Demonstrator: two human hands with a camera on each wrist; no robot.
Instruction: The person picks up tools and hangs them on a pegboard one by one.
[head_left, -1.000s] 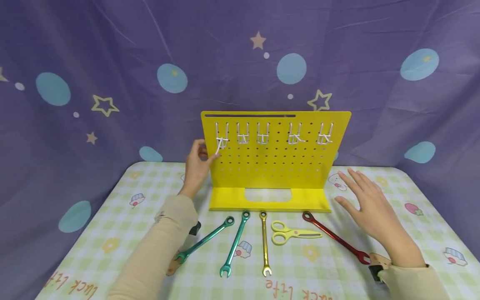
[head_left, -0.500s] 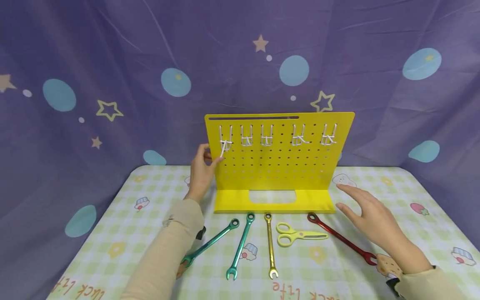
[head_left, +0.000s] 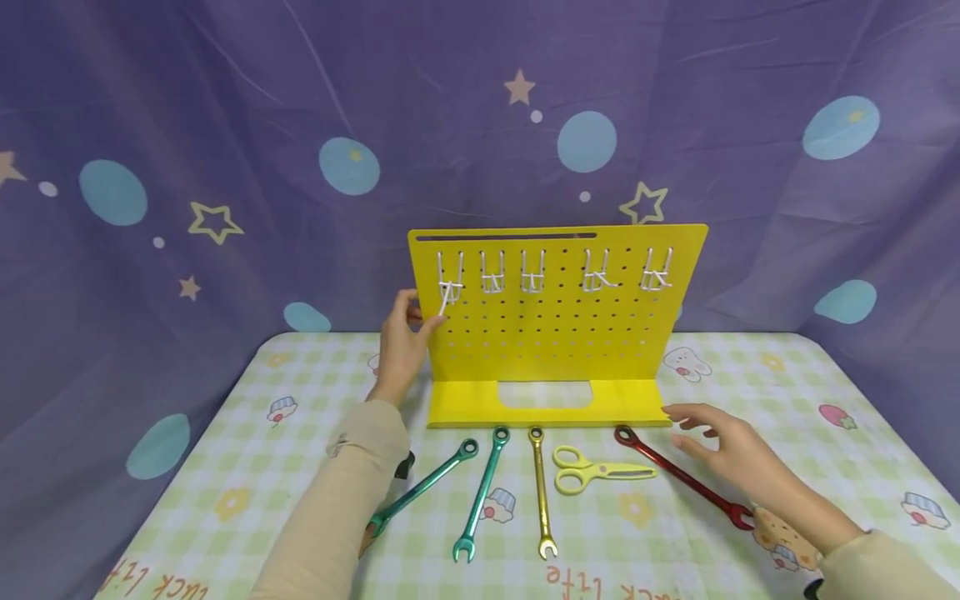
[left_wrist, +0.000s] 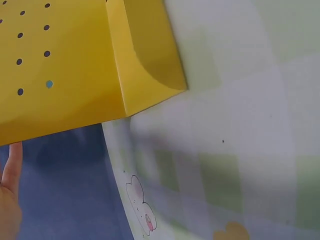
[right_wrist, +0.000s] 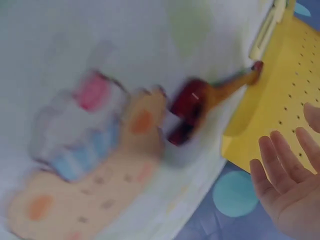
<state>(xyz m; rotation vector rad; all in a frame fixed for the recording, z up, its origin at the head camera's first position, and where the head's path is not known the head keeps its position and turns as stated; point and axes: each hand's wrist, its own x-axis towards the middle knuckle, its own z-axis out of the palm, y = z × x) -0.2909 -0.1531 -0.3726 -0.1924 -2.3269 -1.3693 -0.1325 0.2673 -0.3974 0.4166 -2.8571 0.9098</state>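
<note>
Pegboard (head_left: 540,367) standing on desk (head_left: 315,417), far middle; pinched at left edge by left hand (head_left: 402,346); beside near right corner, relaxed right hand (head_left: 735,450), gripping nothing. Probably light, stiff, slick; best held by side edges, clear of hooks (head_left: 450,286).

Four wrenches (head_left: 542,492), five hooks (head_left: 446,299), one pegboard (head_left: 548,367) — one scissors (head_left: 598,472).

The yellow pegboard (head_left: 547,368) is framed whole from the front and somewhat above by the head camera, aimed forward and down from well back. The pegboard's left end is seen close up, turned sideways, in the left wrist view. From the pegboard's right front, its right end is caught, also turned, by the right wrist camera; the red wrench (head_left: 682,477) is shared with the head view.
</note>
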